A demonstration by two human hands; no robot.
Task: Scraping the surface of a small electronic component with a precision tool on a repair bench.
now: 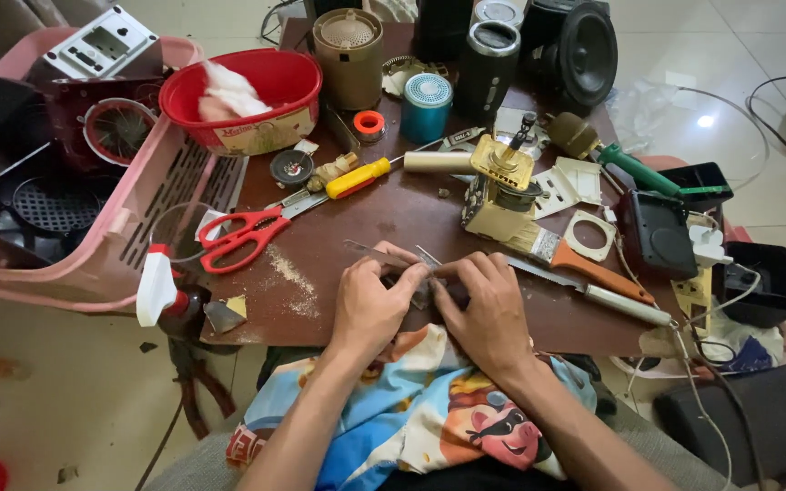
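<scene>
My left hand and my right hand meet at the front edge of a dark brown table. Together they pinch a small dark metal part, mostly hidden by my fingers. A thin metal strip sticks out to the upper left from under my left fingers. Just beyond my right hand lies a paintbrush with an orange handle and a long file or saw blade. A gold-coloured boxy device stands behind the hands.
Red-handled scissors, a yellow-handled screwdriver, a red bowl, a teal cylinder speaker, a black speaker and a green-handled tool crowd the table. A pink plastic basket sits left. Black boxes and cables lie right.
</scene>
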